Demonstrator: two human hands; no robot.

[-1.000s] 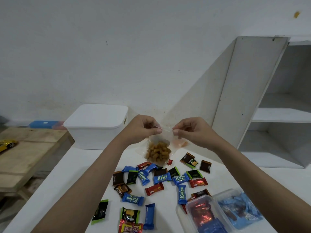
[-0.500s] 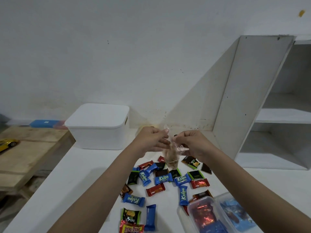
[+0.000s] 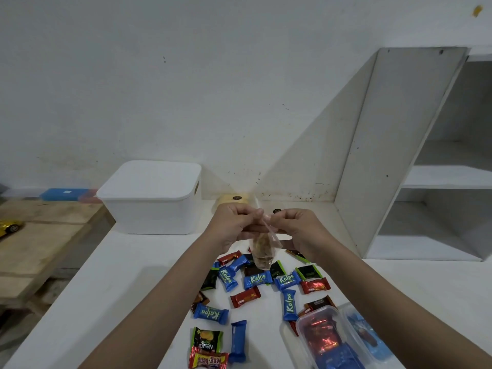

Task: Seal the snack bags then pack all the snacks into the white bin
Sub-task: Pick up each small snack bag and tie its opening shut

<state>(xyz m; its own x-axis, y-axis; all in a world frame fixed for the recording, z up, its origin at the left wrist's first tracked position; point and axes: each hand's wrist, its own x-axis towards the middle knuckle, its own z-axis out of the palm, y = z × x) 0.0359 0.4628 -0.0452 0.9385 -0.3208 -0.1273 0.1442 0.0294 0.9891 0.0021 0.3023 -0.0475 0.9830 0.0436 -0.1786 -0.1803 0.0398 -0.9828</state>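
Observation:
A small clear snack bag [image 3: 263,249] with brown nuggets hangs edge-on above the table. My left hand [image 3: 234,226] and my right hand [image 3: 295,227] pinch its top between their fingertips, thumbs almost touching. Below it lie several wrapped snacks [image 3: 257,280] in blue, red and dark wrappers on the white table [image 3: 106,302]. The white bin [image 3: 151,198] stands at the back left with its lid on. Another pale yellow snack bag [image 3: 231,199] lies behind my left hand, partly hidden.
Clear plastic tubs [image 3: 324,336] holding wrapped snacks sit at the near right. A white shelf unit [image 3: 426,161] rises at the right. A wooden bench [image 3: 32,251] with a yellow toy car [image 3: 9,227] lies beyond the table's left edge.
The bag went from spread flat between my hands to turned edge-on. My hands closed together on its top and dropped a little toward the table.

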